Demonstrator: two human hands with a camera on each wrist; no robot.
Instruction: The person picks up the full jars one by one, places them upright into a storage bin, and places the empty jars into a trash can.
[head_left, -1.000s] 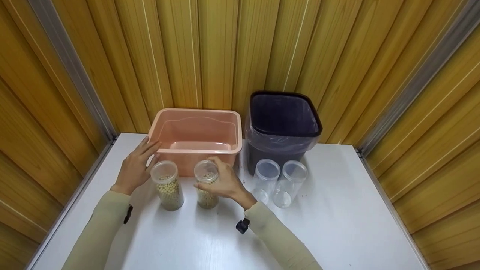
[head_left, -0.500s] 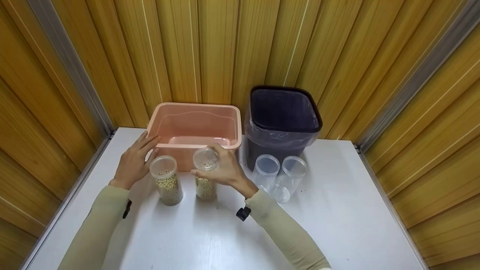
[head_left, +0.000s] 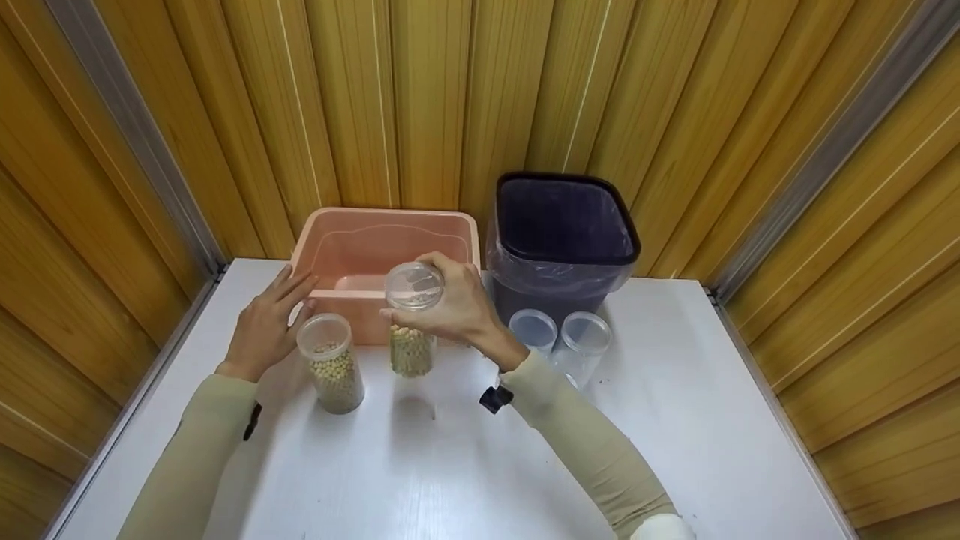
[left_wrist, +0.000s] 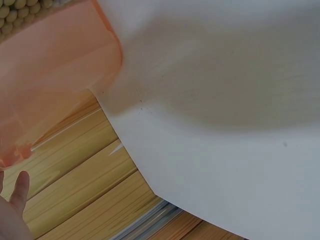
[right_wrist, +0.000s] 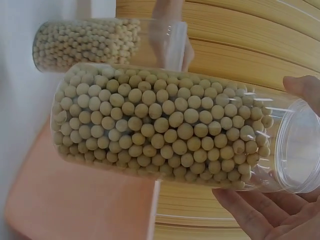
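Raised jar (head_left: 411, 352) is being held by right hand (head_left: 459, 306), fingers clamped; second jar (head_left: 335, 375) is being left unlifted. Left hand (head_left: 262, 334), fingers apart, is being rested at bin (head_left: 356, 320).

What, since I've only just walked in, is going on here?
A person's right hand holds a clear jar of pale, round beans upright above the white table. Their left hand is at the left end of the pink tub. A second bean-filled jar stands near it on the table. To the right, two clear jars that look empty stand in front of a dark, lined bin.
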